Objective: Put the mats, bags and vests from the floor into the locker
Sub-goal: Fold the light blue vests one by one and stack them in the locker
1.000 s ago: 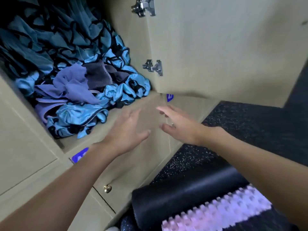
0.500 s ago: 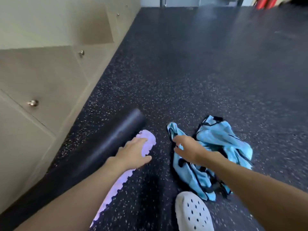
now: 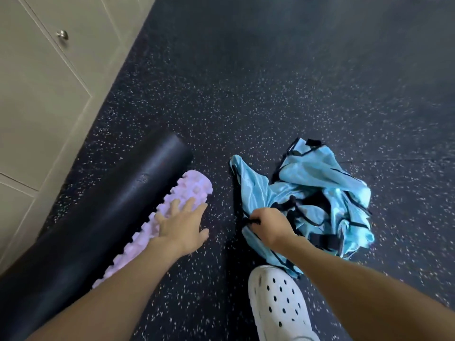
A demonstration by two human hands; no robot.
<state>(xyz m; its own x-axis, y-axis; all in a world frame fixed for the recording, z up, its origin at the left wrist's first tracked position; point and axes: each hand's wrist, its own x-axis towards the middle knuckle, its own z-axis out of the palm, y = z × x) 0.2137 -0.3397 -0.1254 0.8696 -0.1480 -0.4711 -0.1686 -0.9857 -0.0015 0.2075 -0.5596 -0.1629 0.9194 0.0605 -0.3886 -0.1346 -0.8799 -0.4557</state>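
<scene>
From the head camera we look down past both our forearms at a dark speckled floor (image 3: 270, 82).

Our right hand (image 3: 267, 226) is curled round a black edge strip of the blue vests (image 3: 320, 193), a crumpled shiny heap lying on the floor just ahead of our white shoe (image 3: 278, 303). The grip is at the near left edge of the heap, and most of the cloth spreads away to the right and forward.

Our left hand (image 3: 181, 223) is flat with its fingers spread over the far end of the purple roll (image 3: 187, 190), holding nothing. We cannot tell whether it presses on the knobs or hovers just above them.

The purple roll lies touching the black roll (image 3: 110, 207). Both run long and slanted, from lower left towards the upper right.

The locker (image 3: 37, 94) stands to the left, its beige doors shut in this view, beyond the black roll. The vests therefore lie on the side away from it, nearer the right hand, and we judge that a lift must carry them leftward across both rolls.
</scene>
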